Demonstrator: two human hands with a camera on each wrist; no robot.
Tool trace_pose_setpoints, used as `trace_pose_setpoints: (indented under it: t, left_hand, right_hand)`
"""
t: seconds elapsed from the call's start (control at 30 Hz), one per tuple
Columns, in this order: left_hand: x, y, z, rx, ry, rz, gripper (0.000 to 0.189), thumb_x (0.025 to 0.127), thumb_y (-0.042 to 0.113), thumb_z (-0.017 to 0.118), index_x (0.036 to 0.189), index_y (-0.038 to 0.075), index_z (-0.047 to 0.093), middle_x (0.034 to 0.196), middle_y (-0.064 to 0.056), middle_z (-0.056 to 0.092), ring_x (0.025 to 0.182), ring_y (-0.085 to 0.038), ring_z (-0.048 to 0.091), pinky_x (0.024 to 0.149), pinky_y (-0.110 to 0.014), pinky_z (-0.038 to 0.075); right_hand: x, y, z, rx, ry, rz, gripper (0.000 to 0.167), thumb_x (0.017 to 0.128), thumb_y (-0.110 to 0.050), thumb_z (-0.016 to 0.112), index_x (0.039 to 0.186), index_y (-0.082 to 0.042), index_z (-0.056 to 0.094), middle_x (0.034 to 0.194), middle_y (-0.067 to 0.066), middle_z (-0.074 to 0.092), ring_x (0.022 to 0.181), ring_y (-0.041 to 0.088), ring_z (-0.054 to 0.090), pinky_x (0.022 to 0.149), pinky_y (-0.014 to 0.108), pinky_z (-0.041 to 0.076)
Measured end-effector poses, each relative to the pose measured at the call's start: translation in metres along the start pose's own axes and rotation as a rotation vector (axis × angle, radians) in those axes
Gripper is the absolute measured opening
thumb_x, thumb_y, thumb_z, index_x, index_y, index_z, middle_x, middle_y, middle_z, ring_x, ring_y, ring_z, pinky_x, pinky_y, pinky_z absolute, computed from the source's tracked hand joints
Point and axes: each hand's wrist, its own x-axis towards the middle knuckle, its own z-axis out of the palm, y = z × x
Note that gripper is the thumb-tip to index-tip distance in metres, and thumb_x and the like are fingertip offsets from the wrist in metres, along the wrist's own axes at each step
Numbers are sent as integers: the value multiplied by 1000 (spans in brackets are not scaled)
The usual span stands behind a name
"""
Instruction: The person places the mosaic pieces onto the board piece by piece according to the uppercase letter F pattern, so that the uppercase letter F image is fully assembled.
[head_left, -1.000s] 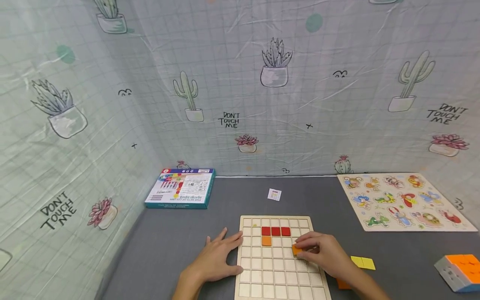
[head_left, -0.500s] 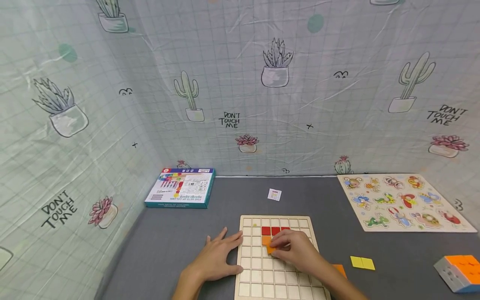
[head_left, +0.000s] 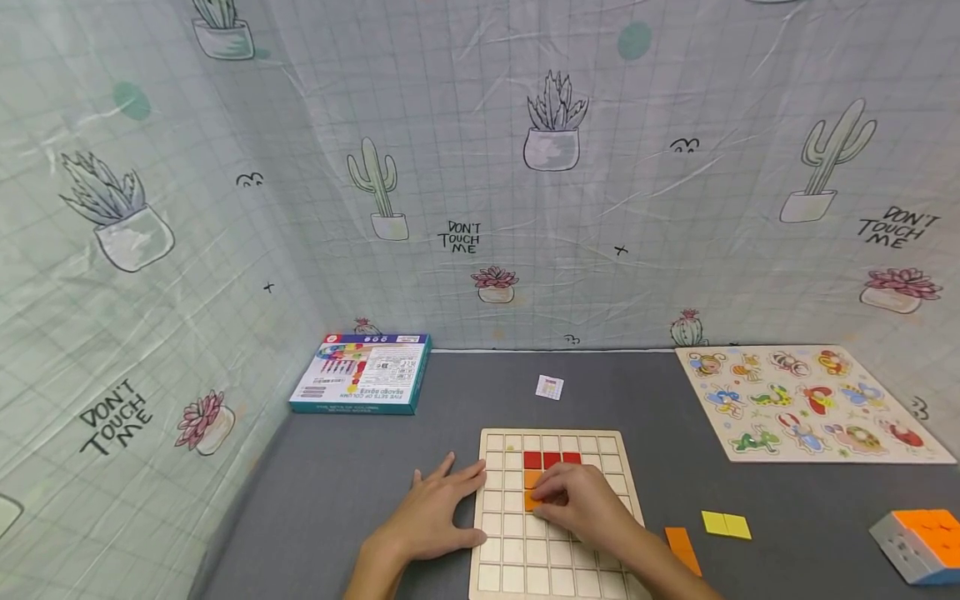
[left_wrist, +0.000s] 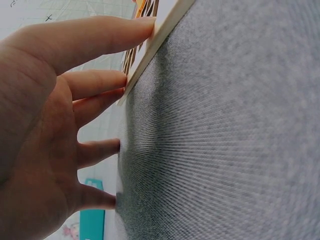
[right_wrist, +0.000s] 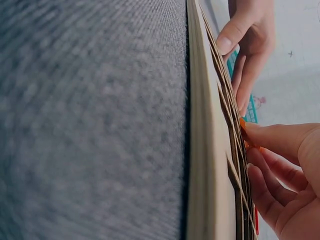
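Note:
A pale wooden grid board [head_left: 513, 552] lies on the grey cloth. Three red tiles [head_left: 551, 460] sit in a row in its upper cells, with an orange tile [head_left: 532, 478] under the leftmost one. My right hand [head_left: 585, 504] pinches another orange tile [head_left: 530, 502] between thumb and fingers at the cell just below; whether it lies flat is hidden by the fingers. At the board's left edge, my left hand [head_left: 431, 517] rests with spread fingers. Its thumb and some fingertips touch the rim [left_wrist: 150, 57] in the left wrist view, while the other fingertips are on the cloth.
Right of the board lie orange tiles [head_left: 681, 550], beside my right forearm, and yellow tiles [head_left: 726, 525]. A puzzle cube [head_left: 918, 546] stands at far right, behind it an insect picture board [head_left: 795, 421]. A flat box [head_left: 360, 379] and a small card [head_left: 550, 387] lie at the back.
My right hand has moved left across the board with the orange tile, then brought it to the cell under the first orange tile. The left hand has stayed in place.

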Motion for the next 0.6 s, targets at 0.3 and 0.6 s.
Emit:
trace_pose_setpoints:
  t: [0.3,0.6]
  left_hand:
    - [0,0,0,10,1,-3,80,80,47,80,150,20,54,161,4,47,154,-47,29,103,-91,18]
    - [0,2,-1,9,6,0,80,80,46,81,150,19,54,160,4,48,154,-48,30,103,-91,18]
  right_hand:
    - [1,-4,-1,-37,17,-7,12,77,-12,88,88,-14,84,93,-8,74,85,5,67,72,19,53]
    - [1,-3,-2,-14,12,-6,11,75,-10,89,84,-13,83,89,-7,74,81,4,65,69,19,54]
